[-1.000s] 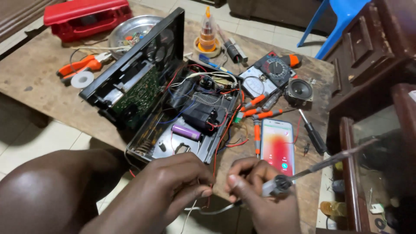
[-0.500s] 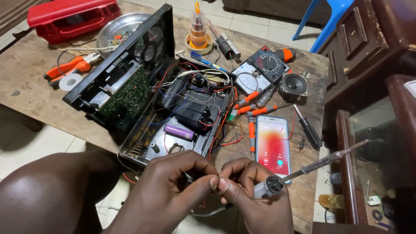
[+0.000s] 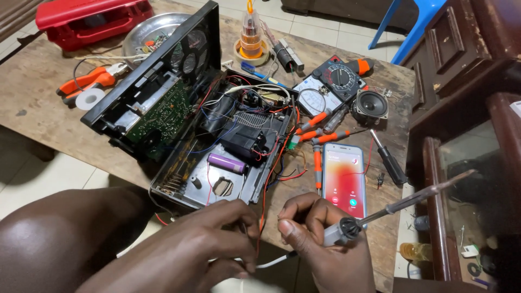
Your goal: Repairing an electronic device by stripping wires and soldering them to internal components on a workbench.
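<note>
My right hand (image 3: 320, 241) grips the handle of a soldering iron (image 3: 401, 203), whose long metal tip points up to the right. My left hand (image 3: 209, 244) pinches thin wires at the table's near edge, its fingertips close to my right thumb. A white cable (image 3: 271, 262) runs below and between both hands. Just beyond them lies an opened black radio case (image 3: 217, 146) with a green circuit board (image 3: 160, 111), tangled red and black wires and a purple cylindrical battery (image 3: 228, 163).
A smartphone (image 3: 343, 179) with a lit screen lies right of the case. Behind it are a multimeter (image 3: 331, 87), a small speaker (image 3: 370, 106), orange-handled probes (image 3: 317, 135) and a black screwdriver (image 3: 388, 160). A red toolbox (image 3: 92, 19), metal bowl (image 3: 146, 32) and orange pliers (image 3: 89, 81) sit far left.
My two hands have drawn closer together at the table's near edge, and the soldering iron has shifted slightly. The view has moved a little.
</note>
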